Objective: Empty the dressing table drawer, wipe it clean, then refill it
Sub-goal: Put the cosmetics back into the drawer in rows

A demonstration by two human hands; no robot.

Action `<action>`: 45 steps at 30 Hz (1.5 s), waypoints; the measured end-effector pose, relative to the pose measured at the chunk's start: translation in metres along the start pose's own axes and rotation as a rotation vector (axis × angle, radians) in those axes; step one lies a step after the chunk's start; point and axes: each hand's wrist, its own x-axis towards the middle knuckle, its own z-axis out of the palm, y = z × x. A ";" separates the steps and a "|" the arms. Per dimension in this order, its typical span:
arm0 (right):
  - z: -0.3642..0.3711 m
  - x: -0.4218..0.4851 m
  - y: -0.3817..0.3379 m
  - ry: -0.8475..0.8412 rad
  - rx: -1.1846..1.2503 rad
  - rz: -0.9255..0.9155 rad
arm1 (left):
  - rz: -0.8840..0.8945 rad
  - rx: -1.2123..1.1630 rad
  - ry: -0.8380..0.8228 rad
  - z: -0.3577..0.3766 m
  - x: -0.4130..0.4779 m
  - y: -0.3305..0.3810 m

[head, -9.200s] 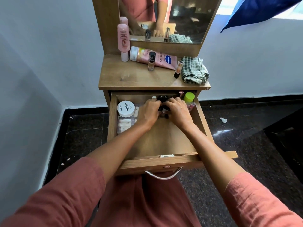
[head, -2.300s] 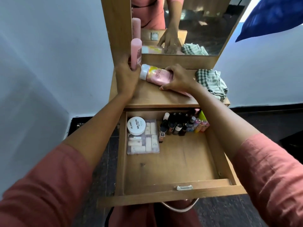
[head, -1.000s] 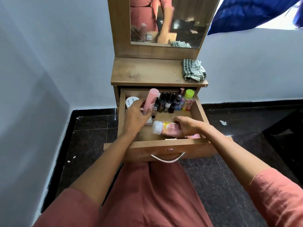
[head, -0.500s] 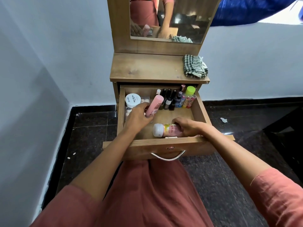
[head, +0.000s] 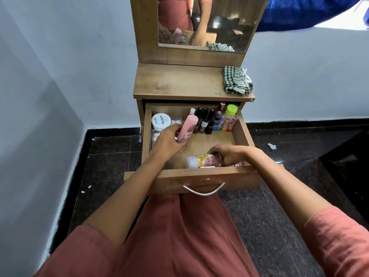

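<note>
Drawer [head: 242, 134] pulled fully out below the tabletop [head: 179, 84]. Left hand [head: 169, 140] grasps a pink tube [head: 187, 126], tilted, cap end toward the back, above the drawer's left-centre. Right hand [head: 229, 154] grips a pink bottle [head: 201, 161] lying on its side at the drawer front, white cap pointing left; whether it touches the drawer floor is unclear. Small bottles [head: 211, 120] stand along the back wall; white jar [head: 161, 121] at back left. Checked cloth [head: 236, 79] on the tabletop's right.
</note>
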 end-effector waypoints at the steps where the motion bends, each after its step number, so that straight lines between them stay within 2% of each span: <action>1: -0.003 -0.004 -0.002 -0.011 0.021 0.011 | 0.005 0.001 0.001 0.000 0.000 0.000; 3: -0.011 -0.013 -0.007 0.029 0.167 -0.001 | 0.022 0.018 -0.002 0.001 0.001 0.000; 7: -0.021 -0.029 -0.032 0.383 0.663 -0.119 | 0.101 0.153 -0.041 0.004 0.004 0.003; 9: -0.020 -0.029 -0.047 0.490 0.934 -0.134 | 0.157 0.278 -0.081 0.005 0.006 0.005; 12: -0.017 -0.021 -0.057 0.580 1.073 -0.088 | 0.225 0.412 -0.132 0.005 0.012 0.004; 14: -0.017 -0.018 -0.056 0.604 1.104 -0.051 | 0.247 0.426 -0.149 0.004 0.014 0.003; 16: -0.018 -0.017 -0.049 0.597 1.144 -0.027 | 0.220 0.339 -0.153 0.004 0.016 0.001; 20: -0.023 -0.021 -0.026 0.533 1.237 0.017 | 0.077 0.108 -0.163 0.005 0.020 -0.011; 23: -0.024 -0.022 -0.009 0.464 1.317 0.065 | -0.003 0.040 -0.206 0.008 0.024 -0.017; 27: -0.023 -0.019 0.003 0.441 1.186 0.118 | -0.064 -0.032 -0.244 0.017 0.032 -0.013; 33: -0.020 -0.006 0.017 0.497 0.506 0.162 | -0.140 -0.059 -0.229 0.041 0.038 -0.001; 36: -0.018 -0.003 0.018 0.465 0.269 0.200 | -0.161 -0.048 -0.236 0.050 0.038 0.004; 45: -0.014 0.003 0.027 0.397 0.106 0.230 | -0.096 0.060 -0.318 0.061 0.038 0.008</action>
